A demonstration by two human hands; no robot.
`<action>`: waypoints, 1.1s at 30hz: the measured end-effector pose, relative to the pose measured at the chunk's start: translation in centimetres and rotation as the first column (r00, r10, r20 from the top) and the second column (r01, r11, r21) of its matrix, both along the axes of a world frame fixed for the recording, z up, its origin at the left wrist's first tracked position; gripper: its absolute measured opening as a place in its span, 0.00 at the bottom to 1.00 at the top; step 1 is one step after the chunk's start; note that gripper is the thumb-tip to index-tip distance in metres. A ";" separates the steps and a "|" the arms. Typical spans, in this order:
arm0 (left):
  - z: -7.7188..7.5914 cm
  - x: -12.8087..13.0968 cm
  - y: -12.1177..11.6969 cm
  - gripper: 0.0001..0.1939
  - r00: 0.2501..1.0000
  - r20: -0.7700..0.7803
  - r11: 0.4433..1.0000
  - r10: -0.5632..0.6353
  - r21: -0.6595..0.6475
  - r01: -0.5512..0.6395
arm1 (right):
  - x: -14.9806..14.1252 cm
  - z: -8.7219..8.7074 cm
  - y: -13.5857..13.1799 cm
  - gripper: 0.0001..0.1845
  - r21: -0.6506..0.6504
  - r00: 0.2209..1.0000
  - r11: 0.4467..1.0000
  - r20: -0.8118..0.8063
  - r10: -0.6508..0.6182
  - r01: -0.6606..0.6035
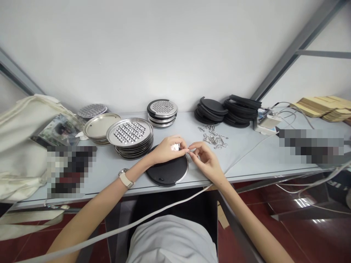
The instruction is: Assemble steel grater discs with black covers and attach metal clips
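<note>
My left hand [168, 149] and my right hand [204, 157] meet over the far rim of a round black disc with a metal edge [167, 171] lying near the table's front edge. Both hands pinch with closed fingers; a small pale or metal piece shows between the left fingers, too small to name. A scatter of small metal clips [214, 137] lies just beyond my right hand. A watch sits on my left wrist.
Stacks of perforated metal discs [130, 137], plain metal plates [100, 126] and another disc stack [162, 111] stand at the back left. Black discs [210, 109] and black rings [240, 109] are at the back right. A cloth bag [22, 146], a power strip [267, 122] and cables lie around.
</note>
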State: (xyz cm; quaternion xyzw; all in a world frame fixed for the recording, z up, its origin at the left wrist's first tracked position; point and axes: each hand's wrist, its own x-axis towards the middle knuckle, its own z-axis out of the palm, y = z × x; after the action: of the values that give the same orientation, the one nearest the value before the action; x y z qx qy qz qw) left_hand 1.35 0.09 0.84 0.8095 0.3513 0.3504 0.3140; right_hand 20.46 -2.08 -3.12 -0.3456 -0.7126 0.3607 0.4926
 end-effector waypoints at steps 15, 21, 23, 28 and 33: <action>-0.4 -0.9 -0.2 0.17 0.807 -0.544 0.962 0.230 0.250 -0.106 | 0.1 -0.1 0.2 0.18 -0.108 0.948 0.994 0.318 0.009 0.027; 0.0 -1.2 -0.3 0.13 0.778 -0.615 0.951 0.129 0.298 0.078 | -0.1 -0.2 0.5 0.17 -0.078 0.926 0.997 0.377 0.035 -0.007; 0.0 -1.1 -0.3 0.12 0.775 -0.621 0.949 0.118 0.300 0.096 | -0.3 -0.2 0.7 0.18 -0.071 0.923 0.997 0.383 0.036 -0.010; 0.0 -1.0 -0.3 0.12 0.772 -0.627 0.949 0.101 0.293 0.113 | -0.4 -0.3 1.0 0.18 -0.022 0.919 1.000 0.393 0.019 -0.011; 0.1 -0.9 -0.4 0.11 0.776 -0.621 0.961 0.108 0.266 0.079 | -0.3 -0.4 0.7 0.19 0.007 0.927 0.999 0.373 0.035 -0.041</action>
State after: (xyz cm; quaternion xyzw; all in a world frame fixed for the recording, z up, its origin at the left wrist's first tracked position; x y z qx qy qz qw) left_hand 0.41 -0.28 0.94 0.9127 0.3898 0.1073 0.0593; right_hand 20.21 -1.35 -3.50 -0.3900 -0.8024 0.2928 0.3440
